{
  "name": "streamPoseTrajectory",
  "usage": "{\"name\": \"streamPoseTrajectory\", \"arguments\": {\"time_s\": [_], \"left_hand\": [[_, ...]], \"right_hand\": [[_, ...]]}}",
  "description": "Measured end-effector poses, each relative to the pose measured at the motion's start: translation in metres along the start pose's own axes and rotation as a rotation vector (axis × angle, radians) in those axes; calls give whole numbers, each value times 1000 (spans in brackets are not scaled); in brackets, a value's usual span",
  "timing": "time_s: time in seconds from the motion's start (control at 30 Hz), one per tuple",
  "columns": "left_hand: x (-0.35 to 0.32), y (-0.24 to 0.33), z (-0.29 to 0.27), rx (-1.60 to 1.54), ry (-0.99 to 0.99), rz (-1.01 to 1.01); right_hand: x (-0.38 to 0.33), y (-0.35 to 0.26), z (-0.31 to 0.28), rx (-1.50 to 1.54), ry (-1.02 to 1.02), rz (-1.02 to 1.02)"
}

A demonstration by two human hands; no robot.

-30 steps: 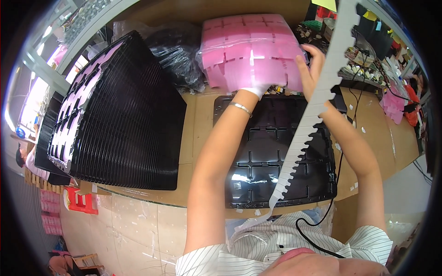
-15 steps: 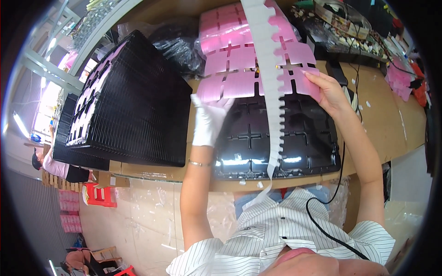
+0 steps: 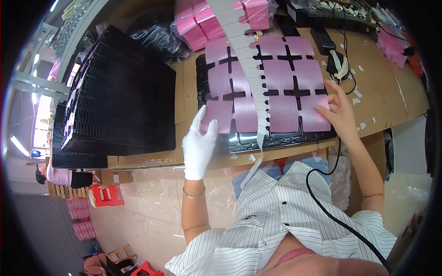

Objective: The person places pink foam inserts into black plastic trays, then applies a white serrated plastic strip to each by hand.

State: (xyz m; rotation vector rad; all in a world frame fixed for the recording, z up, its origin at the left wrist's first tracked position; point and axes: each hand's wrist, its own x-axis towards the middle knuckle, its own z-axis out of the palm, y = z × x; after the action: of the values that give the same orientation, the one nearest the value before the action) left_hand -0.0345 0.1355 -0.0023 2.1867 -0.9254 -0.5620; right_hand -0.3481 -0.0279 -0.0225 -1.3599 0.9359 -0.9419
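Observation:
A thin pink sheet (image 3: pixel 281 73) with cross-shaped cutouts lies over a black moulded tray (image 3: pixel 239 141), whose front and left rims stick out from under it. My right hand (image 3: pixel 340 110) is bare and pinches the sheet's near right corner between thumb and fingers. White-gloved, my left hand (image 3: pixel 199 149) is at the near left corner, thumb and forefinger parted around the sheet's edge; slight blur hides how firmly they touch. That corner flap looks a little raised. Across the middle of the sheet hangs a pale notched strip (image 3: pixel 241 50), covering part of it.
On the left towers a tall stack of black trays (image 3: pixel 133 101). Behind the sheet are a wrapped pile of pink sheets (image 3: pixel 198 25) and a dark plastic bag (image 3: pixel 159 41). Cables and white paper scraps lie right, near a cluttered bin (image 3: pixel 331 16). A black cord (image 3: pixel 334 221) crosses my shirt.
The pink sheet has come toward me and down over the black tray, away from the wrapped pile. Both my hands moved nearer with it, the right one still pinching its corner.

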Motion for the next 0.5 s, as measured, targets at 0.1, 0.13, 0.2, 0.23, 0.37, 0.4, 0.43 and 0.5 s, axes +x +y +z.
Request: {"name": "streamPoseTrajectory", "arguments": {"time_s": [0.1, 0.13, 0.2, 0.23, 0.37, 0.4, 0.43, 0.5], "left_hand": [[-22, 4, 6, 178, 190, 246], [-23, -1, 7, 181, 187, 244], [-24, -13, 11, 133, 219, 256], [-27, -14, 12, 133, 215, 256], [-41, -10, 14, 113, 245, 180], [-43, -7, 13, 140, 237, 143], [-40, -10, 13, 197, 266, 218], [-37, -7, 11, 244, 259, 241]], "right_hand": [[-11, 8, -2, -149, -8, -48], [-8, 13, -3, -148, -7, -44], [0, 22, -6, -359, 19, -240], [5, 21, -5, -360, 21, -236], [13, 16, 2, -460, 41, -248], [14, 17, 3, -512, 37, -257], [14, 17, 3, -513, 33, -255], [13, 19, 1, -514, 66, -357]]}}
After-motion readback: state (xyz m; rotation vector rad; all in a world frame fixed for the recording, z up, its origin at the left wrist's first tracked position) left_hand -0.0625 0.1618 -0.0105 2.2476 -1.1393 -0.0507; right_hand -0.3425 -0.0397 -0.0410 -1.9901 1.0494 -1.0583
